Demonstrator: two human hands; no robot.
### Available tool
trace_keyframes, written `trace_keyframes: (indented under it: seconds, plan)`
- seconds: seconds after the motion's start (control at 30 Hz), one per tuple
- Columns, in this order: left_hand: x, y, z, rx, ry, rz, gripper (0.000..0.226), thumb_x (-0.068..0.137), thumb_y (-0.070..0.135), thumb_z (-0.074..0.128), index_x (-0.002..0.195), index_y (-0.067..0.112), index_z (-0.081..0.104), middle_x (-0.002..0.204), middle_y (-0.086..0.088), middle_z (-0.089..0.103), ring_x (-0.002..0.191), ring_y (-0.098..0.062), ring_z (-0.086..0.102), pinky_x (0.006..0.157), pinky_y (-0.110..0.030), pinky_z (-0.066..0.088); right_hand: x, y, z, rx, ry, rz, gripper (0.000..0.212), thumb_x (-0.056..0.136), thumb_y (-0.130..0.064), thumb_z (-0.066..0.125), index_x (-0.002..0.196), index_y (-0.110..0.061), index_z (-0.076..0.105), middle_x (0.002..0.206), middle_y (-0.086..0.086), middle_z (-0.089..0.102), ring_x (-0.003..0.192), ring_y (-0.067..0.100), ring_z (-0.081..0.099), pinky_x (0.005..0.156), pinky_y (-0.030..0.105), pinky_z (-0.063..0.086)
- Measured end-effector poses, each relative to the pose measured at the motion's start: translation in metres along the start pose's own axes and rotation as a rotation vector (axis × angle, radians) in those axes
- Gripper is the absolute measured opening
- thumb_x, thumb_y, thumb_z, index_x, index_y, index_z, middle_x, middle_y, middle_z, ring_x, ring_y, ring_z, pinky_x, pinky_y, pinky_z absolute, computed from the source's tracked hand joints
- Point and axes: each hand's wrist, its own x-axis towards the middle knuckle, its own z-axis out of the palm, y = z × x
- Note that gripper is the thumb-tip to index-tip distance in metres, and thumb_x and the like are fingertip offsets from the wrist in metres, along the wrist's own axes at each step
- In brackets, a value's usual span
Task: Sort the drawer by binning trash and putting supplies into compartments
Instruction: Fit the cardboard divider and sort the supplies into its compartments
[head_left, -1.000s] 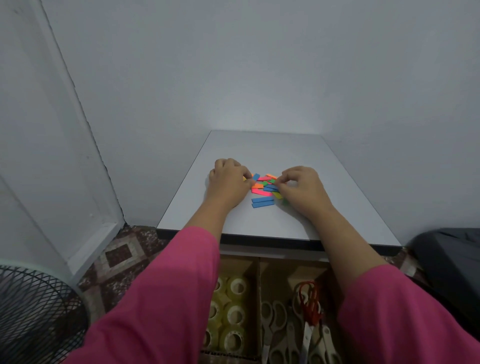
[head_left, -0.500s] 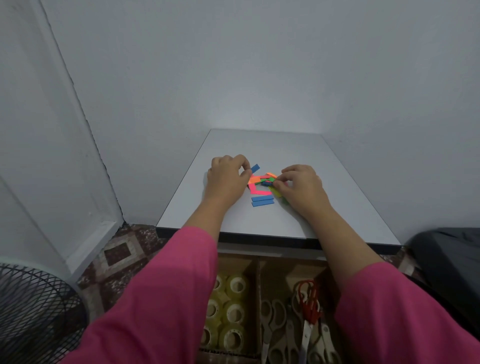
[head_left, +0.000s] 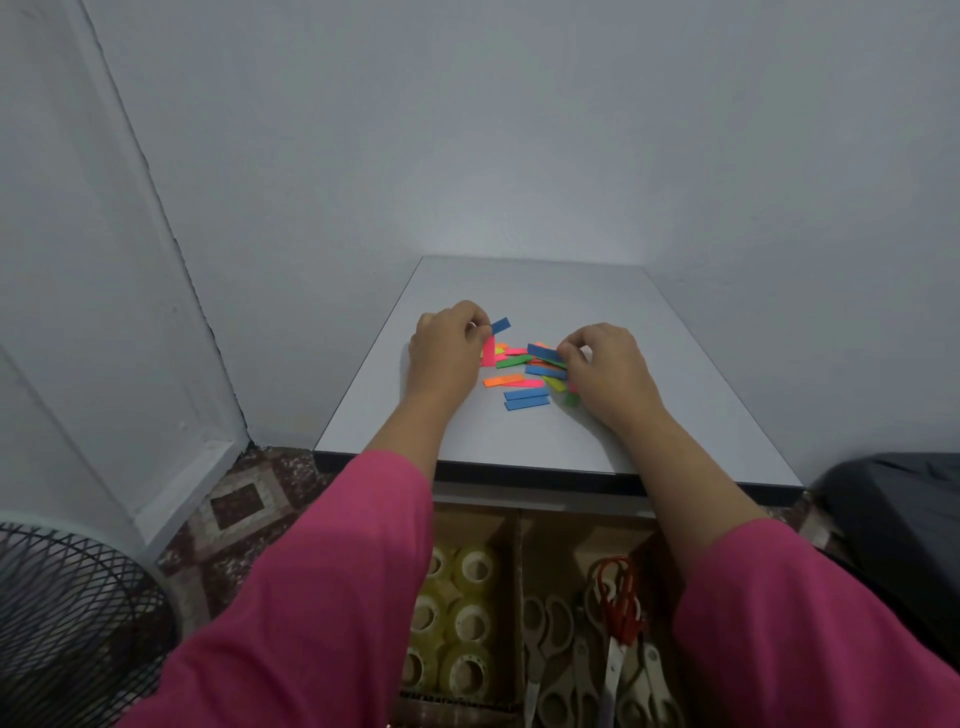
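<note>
A scatter of coloured sticky strips (head_left: 524, 382) in blue, pink, orange, green and yellow lies on the white desk (head_left: 649, 415). My left hand (head_left: 449, 348) pinches a blue strip (head_left: 500, 326) lifted off the desk, with a pink strip (head_left: 489, 352) hanging under its fingers. My right hand (head_left: 605, 366) pinches another blue strip (head_left: 543, 353) at the right edge of the pile. Below the desk the open drawer (head_left: 519, 525) shows a compartment of clear tape rolls (head_left: 457, 618) and one of scissors (head_left: 597, 654).
A black mesh fan guard (head_left: 67, 623) stands on the floor at the lower left. A dark bin bag (head_left: 904, 525) sits at the right of the desk. Walls close in behind and to the left of the desk.
My left hand has lifted a blue strip and a pink strip up out of the pile. My right hand has taken hold of a blue strip at the right side.
</note>
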Motion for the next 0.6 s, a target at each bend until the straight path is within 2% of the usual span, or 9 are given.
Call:
trace_keyframes:
  seconds: [0.2,0.3,0.37,0.53,0.6]
  plan:
    - [0.003,-0.006,0.004,0.015,0.009,-0.042,0.016,0.094,0.025,0.052,0.084,0.038,0.056,0.093,-0.005,0.058,0.083,-0.024,0.056,0.078,-0.043,0.054,-0.002,0.003,0.001,-0.096,-0.003,-0.054,0.022,0.088,-0.026,0.059,0.094,-0.013,0.076,0.106,-0.001,0.065,0.106,0.014,0.051,0.086,0.032,0.045]
    - [0.005,-0.009,0.006,0.021,0.015,-0.060,0.016,0.094,0.025,0.052,0.101,0.031,0.065,0.098,-0.006,0.058,0.083,-0.024,0.058,0.080,-0.042,0.054,-0.002,0.004,0.003,-0.141,-0.018,-0.073,0.025,0.089,-0.034,0.059,0.097,-0.017,0.076,0.110,-0.003,0.065,0.108,0.013,0.050,0.085,0.030,0.042]
    - [0.006,-0.010,0.007,0.022,0.009,-0.067,0.021,0.094,0.024,0.052,0.110,0.026,0.066,0.099,-0.006,0.059,0.085,-0.024,0.059,0.082,-0.042,0.054,-0.001,0.004,0.004,-0.168,-0.038,-0.078,0.026,0.089,-0.039,0.061,0.098,-0.020,0.075,0.112,-0.005,0.064,0.109,0.012,0.048,0.085,0.028,0.037]
    - [0.006,-0.012,0.007,-0.004,-0.004,-0.039,0.013,0.092,0.028,0.054,0.093,0.031,0.067,0.095,-0.003,0.063,0.082,-0.021,0.061,0.078,-0.042,0.055,0.000,0.004,0.004,-0.117,-0.053,-0.063,0.022,0.089,-0.036,0.062,0.094,-0.017,0.073,0.113,-0.002,0.062,0.112,0.014,0.046,0.090,0.030,0.037]
    - [0.004,-0.009,0.005,-0.007,-0.008,-0.042,0.014,0.093,0.025,0.054,0.092,0.029,0.067,0.095,-0.003,0.062,0.083,-0.020,0.060,0.078,-0.042,0.055,0.002,0.004,0.004,-0.094,-0.066,-0.057,0.019,0.090,-0.031,0.060,0.091,-0.016,0.070,0.109,-0.001,0.061,0.109,0.015,0.047,0.089,0.030,0.037]
